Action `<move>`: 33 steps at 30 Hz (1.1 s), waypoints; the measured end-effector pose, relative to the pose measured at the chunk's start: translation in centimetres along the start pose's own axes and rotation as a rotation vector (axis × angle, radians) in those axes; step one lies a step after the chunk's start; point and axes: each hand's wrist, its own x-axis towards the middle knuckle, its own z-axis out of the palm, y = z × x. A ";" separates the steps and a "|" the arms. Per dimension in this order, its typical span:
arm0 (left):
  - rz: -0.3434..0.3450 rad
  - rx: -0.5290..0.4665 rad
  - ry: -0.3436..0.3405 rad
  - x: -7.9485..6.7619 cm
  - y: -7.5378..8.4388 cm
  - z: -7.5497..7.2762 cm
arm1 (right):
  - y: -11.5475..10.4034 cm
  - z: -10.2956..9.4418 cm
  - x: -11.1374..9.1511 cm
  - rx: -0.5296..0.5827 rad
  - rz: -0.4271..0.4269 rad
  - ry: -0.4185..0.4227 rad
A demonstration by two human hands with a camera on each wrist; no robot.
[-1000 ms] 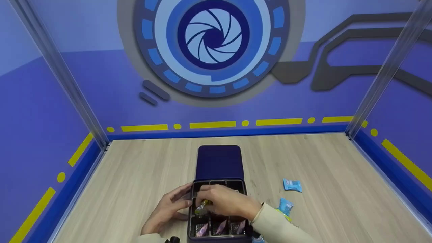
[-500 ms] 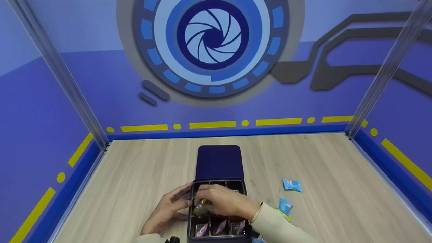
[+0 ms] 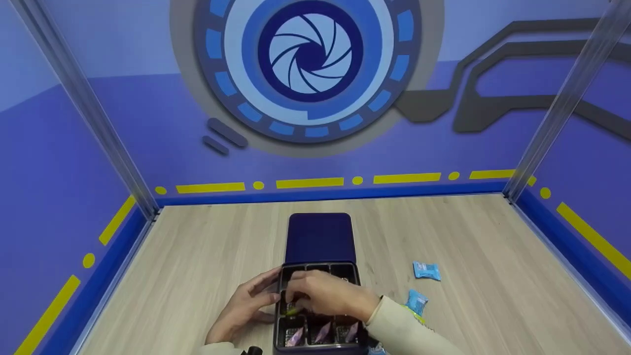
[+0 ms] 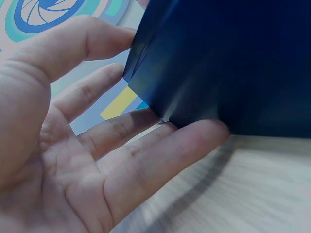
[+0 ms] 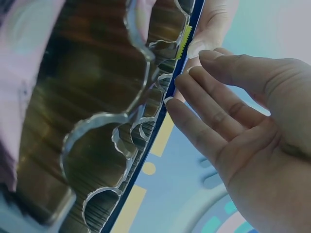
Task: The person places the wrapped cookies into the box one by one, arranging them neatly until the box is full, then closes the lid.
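A dark blue hinged box (image 3: 277,340) with a black divided insert stands at the table's front, its lid (image 3: 320,237) laid back. My left hand (image 3: 244,308) rests against the box's left side, thumb and fingers touching the wall. Over the middle row hovers my right hand (image 3: 323,294). Its fingers are loosely bent, with nothing visible between them in the right wrist view. A yellow-green wrapped candy (image 3: 292,311) lies in the left middle compartment; its serrated wrapper edge shows below the fingers. Pink-purple wrapped candies (image 3: 322,333) stand in the front-row compartments. The right hand hides part of the insert.
Right of the box lie a blue wrapped candy (image 3: 426,270) and another blue packet (image 3: 417,301), with a yellow-green packet (image 3: 420,319) partly under the right sleeve. More blue wrapping (image 3: 377,350) shows at the box's front right corner. Blue panels (image 3: 222,162) enclose the table.
The yellow-green candy, earlier upright between my right fingers, has gone down into the left middle compartment and the fingers have let it go. My left hand has stayed in place.
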 end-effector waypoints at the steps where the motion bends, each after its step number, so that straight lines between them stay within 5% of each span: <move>1: 0.000 0.001 -0.002 0.0 0.0 0.0 | 0.0 0.0 0.0 -0.003 -0.001 -0.002; 20: 0.009 0.013 -0.006 0.1 -0.2 -0.1 | 0.0 -0.3 -0.6 0.001 0.052 0.047; 33: 0.023 -0.008 -0.018 0.0 -0.2 -0.1 | 0.1 -1.9 -2.8 0.142 0.137 0.120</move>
